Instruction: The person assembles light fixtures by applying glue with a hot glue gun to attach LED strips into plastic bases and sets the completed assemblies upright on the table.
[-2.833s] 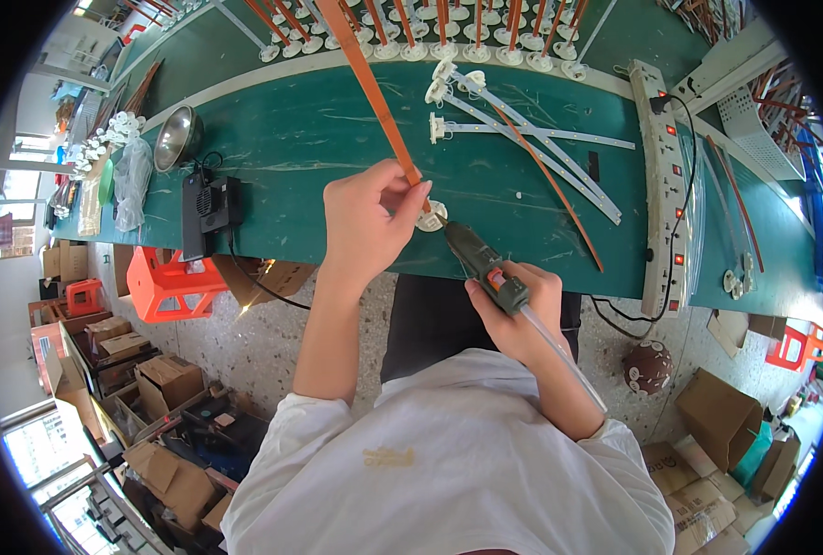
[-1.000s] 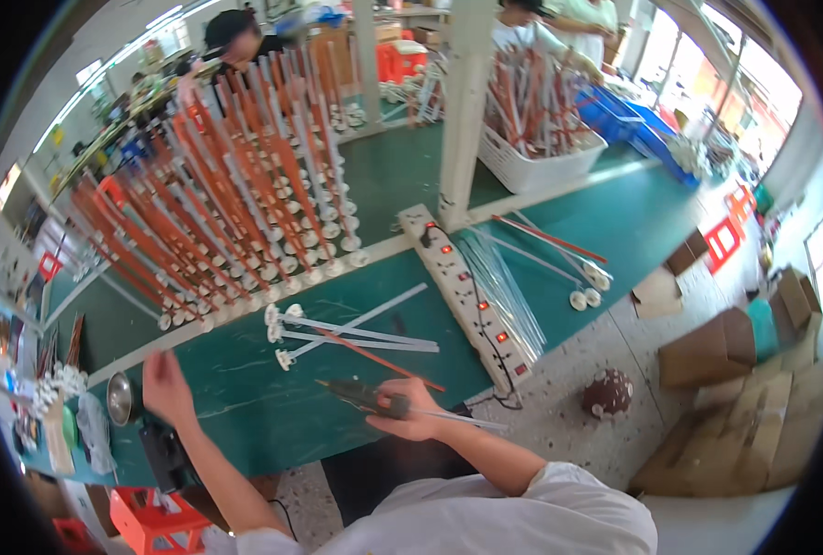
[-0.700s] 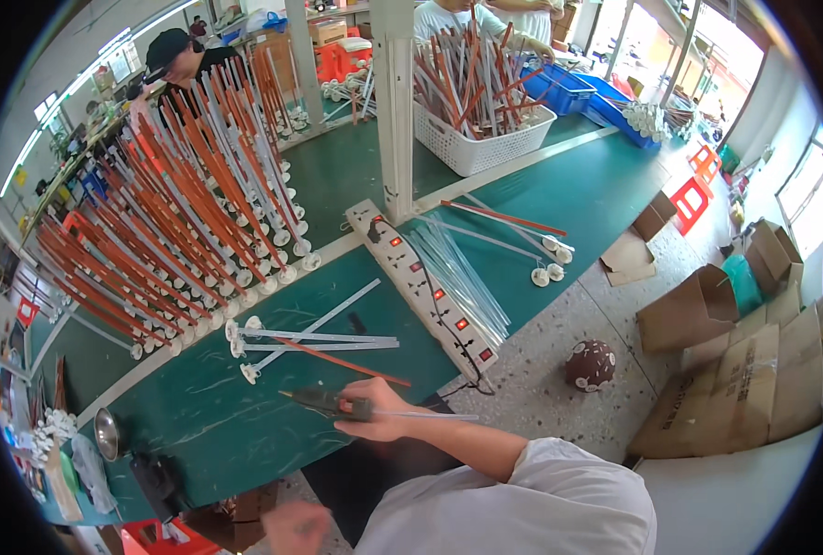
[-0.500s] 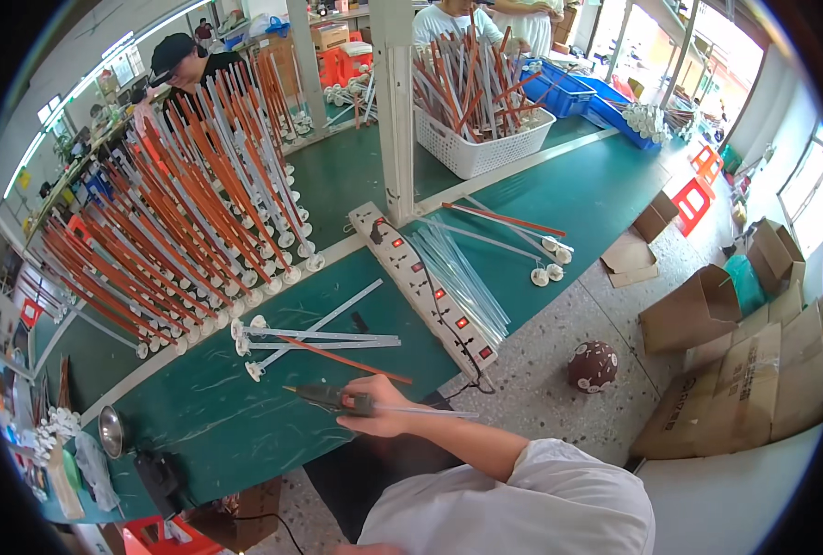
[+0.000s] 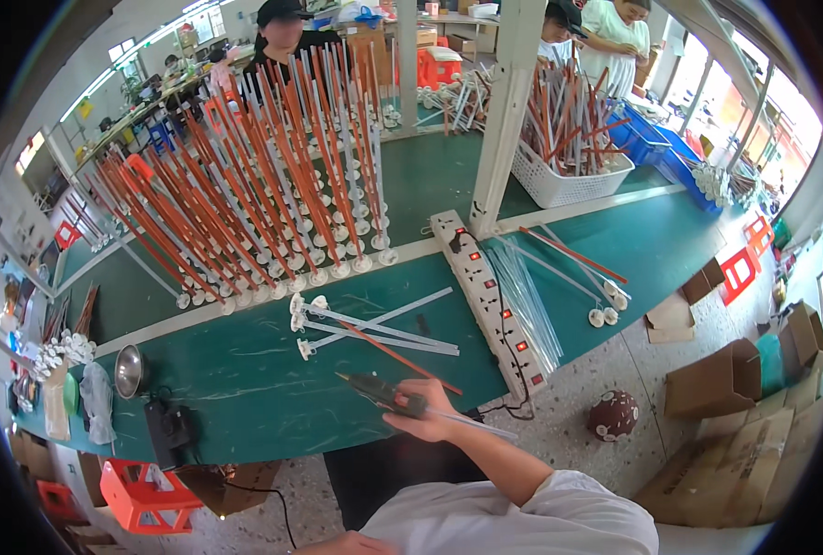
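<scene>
Dark green glue gun with a pointed nozzle (image 5: 379,388): in the right hand (image 5: 427,418), over the front part of the green worktop (image 5: 245,412), nozzle toward the picture's left.
Translucent pale glue stick (image 5: 490,426): runs out of the gun's rear, above the right wrist.
Right fingers: wrapped around the gun's grip, clamped on it.
Left hand (image 5: 348,544): partly cut off at the lower edge, beside the white shirt; whether its fingers are apart or together, I cannot tell.
Flat white strips with round white ends (image 5: 388,339): lying crossed beyond the gun, ends to the left.
Thin orange-brown strip (image 5: 407,359): slants across the white ones, its near end close to the right hand.
Long white power strip with red-lit switches (image 5: 491,298): right of the loose strips, a bundle of clear rods (image 5: 525,305) alongside.
Upright orange-brown and white strips on round white bases (image 5: 291,199): densely ranked farther back.
Round silver metal bowl (image 5: 130,372): at the left, near a black box-shaped device (image 5: 169,431).
</scene>
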